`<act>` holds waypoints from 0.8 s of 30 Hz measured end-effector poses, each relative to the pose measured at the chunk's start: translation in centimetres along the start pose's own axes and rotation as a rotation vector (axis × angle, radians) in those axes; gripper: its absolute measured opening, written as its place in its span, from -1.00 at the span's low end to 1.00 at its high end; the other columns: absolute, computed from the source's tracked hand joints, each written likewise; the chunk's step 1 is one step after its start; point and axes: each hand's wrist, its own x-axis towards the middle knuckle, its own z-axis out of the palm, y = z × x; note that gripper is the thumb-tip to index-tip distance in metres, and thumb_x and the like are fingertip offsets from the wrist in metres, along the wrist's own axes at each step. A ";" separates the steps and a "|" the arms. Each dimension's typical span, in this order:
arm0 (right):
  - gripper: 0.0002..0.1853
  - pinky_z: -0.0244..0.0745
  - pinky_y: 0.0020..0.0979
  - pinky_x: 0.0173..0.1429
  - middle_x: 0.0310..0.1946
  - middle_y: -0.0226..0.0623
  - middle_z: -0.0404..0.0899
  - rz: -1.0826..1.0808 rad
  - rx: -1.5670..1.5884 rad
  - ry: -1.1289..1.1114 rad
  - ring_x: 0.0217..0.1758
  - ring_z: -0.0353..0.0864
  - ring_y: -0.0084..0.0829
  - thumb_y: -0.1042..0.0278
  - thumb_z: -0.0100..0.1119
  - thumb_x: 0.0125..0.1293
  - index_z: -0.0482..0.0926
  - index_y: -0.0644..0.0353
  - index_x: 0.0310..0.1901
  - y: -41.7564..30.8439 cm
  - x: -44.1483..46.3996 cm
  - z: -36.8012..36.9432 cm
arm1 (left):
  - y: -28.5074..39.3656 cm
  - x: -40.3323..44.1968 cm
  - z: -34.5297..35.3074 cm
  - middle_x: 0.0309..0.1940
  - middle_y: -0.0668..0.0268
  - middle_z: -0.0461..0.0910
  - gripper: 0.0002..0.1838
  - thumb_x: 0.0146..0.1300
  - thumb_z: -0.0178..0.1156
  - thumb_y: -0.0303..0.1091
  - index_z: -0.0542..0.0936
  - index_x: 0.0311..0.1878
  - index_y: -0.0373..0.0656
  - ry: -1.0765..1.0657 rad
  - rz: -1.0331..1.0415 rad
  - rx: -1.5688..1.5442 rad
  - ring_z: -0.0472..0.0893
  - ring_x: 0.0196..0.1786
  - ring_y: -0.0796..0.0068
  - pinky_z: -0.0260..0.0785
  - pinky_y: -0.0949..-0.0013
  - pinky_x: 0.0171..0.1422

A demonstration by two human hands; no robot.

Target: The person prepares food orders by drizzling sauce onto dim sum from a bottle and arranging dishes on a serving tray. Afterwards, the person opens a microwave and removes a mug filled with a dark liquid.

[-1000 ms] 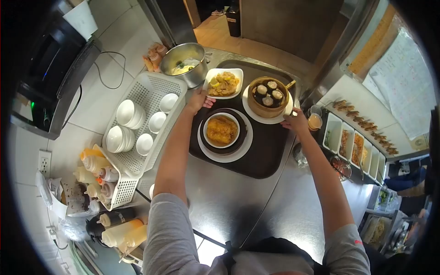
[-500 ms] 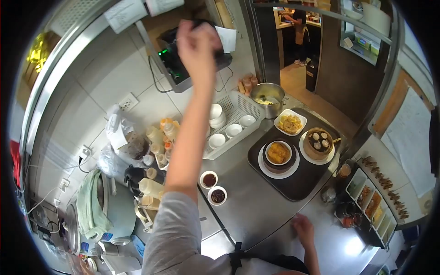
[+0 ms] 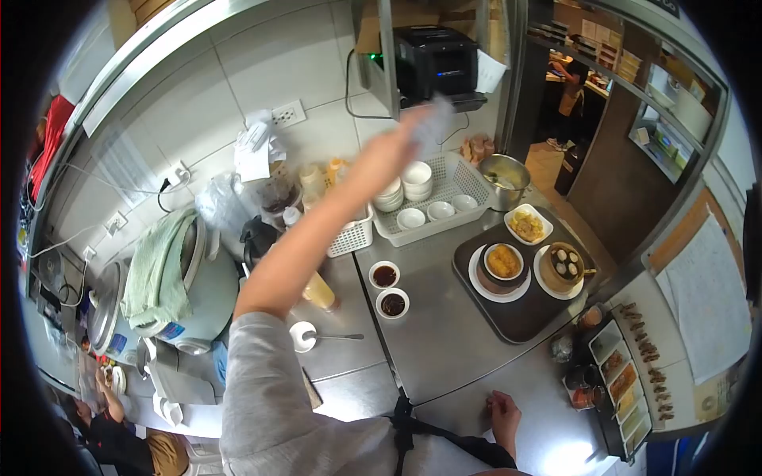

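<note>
My left hand (image 3: 401, 141) is raised below a black printer (image 3: 446, 67) on a wall shelf. Its fingers close on a pale paper slip (image 3: 435, 119), blurred by motion. My right hand (image 3: 505, 416) hangs low over the steel counter, fingers curled and nothing visible in them. Beyond it a dark tray (image 3: 516, 327) carries a bowl of orange-brown food (image 3: 503, 261) on a white plate, a bamboo steamer (image 3: 563, 264) with several round pieces, and a square white dish of yellow food (image 3: 528, 224). Two small cups of dark sauce (image 3: 386, 275) stand left of the tray.
A perforated white basket (image 3: 468, 220) holds white bowls, beside a steel pot (image 3: 506, 181). At left stand squeeze bottles, a spoon on a small dish (image 3: 303, 336) and a large cooker draped with a green towel (image 3: 163, 274). Topping containers (image 3: 623, 389) line the right. Another person (image 3: 119, 436) is lower left.
The view has swung left, so things appear farther right. My left hand has come down from in front of the printer, and a paper slip now shows in it.
</note>
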 end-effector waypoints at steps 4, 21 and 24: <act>-0.76 0.52 -0.49 -0.19 -0.38 -0.27 0.64 -0.030 -0.053 -0.056 -0.33 0.61 -0.50 0.63 -0.01 0.22 0.57 0.28 -0.11 1.0 0.8 0.2 | -9.3 -2.0 -8.7 -0.29 0.01 0.60 -0.35 0.19 0.07 -0.50 0.22 0.35 0.22 0.308 -0.081 0.333 0.61 -0.34 0.05 0.44 0.10 -0.22; -0.74 0.49 -0.51 -0.33 -0.50 -0.35 0.62 0.118 -0.327 0.034 -0.52 0.54 -0.59 0.28 0.11 0.16 0.64 0.05 -0.11 1.6 2.6 2.5 | -46.4 -11.1 -20.1 -0.11 0.03 0.59 -0.64 0.16 0.01 -0.42 0.52 0.04 -0.30 -0.002 -0.560 0.705 0.57 -0.06 0.11 0.39 0.18 0.06; -0.71 0.52 -0.43 -0.28 -0.49 -0.31 0.63 -0.027 -0.410 0.243 -0.48 0.61 -0.46 0.17 0.15 0.10 0.65 -0.07 -0.12 3.4 3.8 3.3 | -45.1 -10.1 -18.6 -0.02 -0.01 0.55 -0.60 0.15 0.00 -0.43 0.48 0.06 -0.36 0.183 -0.521 0.623 0.53 0.04 0.06 0.36 0.18 0.15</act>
